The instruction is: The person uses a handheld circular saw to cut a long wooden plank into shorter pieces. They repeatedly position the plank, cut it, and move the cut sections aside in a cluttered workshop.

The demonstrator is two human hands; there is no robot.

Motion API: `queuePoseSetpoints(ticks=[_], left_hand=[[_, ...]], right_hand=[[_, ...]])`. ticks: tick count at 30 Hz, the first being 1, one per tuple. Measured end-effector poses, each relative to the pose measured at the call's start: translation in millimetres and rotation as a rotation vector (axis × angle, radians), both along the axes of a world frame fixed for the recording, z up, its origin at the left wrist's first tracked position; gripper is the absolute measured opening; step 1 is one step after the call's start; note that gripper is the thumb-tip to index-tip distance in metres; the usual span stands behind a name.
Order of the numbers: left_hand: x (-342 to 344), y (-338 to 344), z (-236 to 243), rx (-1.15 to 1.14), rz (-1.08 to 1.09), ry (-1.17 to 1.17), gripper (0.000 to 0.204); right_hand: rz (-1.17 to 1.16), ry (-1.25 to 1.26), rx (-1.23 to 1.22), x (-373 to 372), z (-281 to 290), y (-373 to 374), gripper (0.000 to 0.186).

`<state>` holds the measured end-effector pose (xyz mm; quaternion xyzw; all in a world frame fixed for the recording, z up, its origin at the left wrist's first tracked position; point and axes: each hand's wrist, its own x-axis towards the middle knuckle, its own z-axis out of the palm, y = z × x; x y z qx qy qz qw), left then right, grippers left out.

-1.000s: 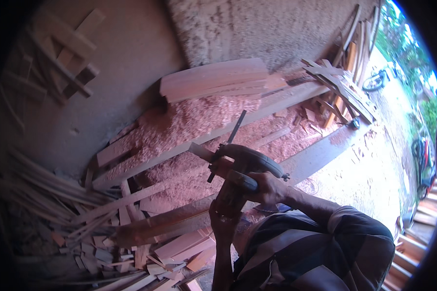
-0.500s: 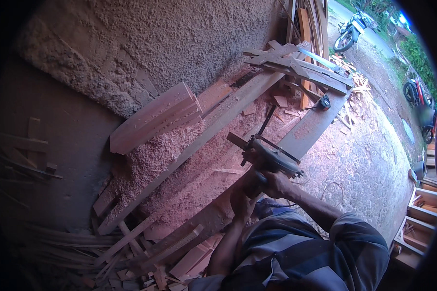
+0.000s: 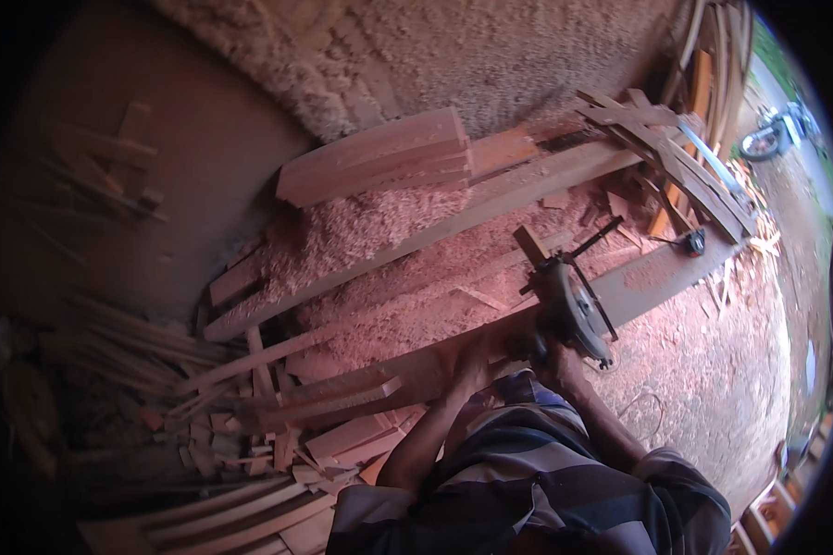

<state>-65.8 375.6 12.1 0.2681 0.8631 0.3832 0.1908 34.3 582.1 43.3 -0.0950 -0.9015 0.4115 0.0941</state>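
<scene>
A dark handheld power tool [image 3: 565, 301] with a curved body and thin black bars is held over a long plank [image 3: 648, 277] in front of me. My right hand [image 3: 563, 366] is closed round its near end. A short wooden piece [image 3: 530, 246] juts out at the tool's far side. My left hand [image 3: 472, 368] is low beside the tool, at the near part of the plank. Its fingers are dark and blurred, so I cannot make out whether they grip anything. Pink shavings [image 3: 370, 222] lie heaped beyond the plank.
A stack of thick boards [image 3: 379, 157] rests on the shavings by the rough wall. Crossed wooden strips [image 3: 657, 139] lie at the far right, near a small dark object [image 3: 694, 242] on the plank. Offcuts [image 3: 222, 444] fill the lower left. A motorcycle [image 3: 777, 134] stands outside.
The view has swung, shifting the scene rightward at the far end. The tool has turned clockwise in my right hand. My left hand now shows apart from the tool's near end.
</scene>
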Motion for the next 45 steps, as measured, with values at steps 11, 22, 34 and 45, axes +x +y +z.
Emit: queuePoseSetpoints(ticks=[11,22,34,45], left_hand=[[4.0,-323.8,-45.7,-0.185,2.056,0.261,0.121],[14.5,-329.2,-66.5,0.377,1.921,-0.034,0.113],[41.4,-262.0,-108.8,-0.352,0.956,0.284,0.097],[64.1,-304.1,-43.2,-0.741,0.484,-0.062,0.124]], right_hand=[[0.056,-0.117,0.035,1.5,-16.1,2.3,0.063],[0.032,-0.119,0.051,-0.7,-17.7,3.2,0.062],[0.015,-0.134,0.061,-3.5,-8.4,-1.4,0.060],[-0.002,-0.221,0.043,-3.7,-5.3,-2.5,0.060]])
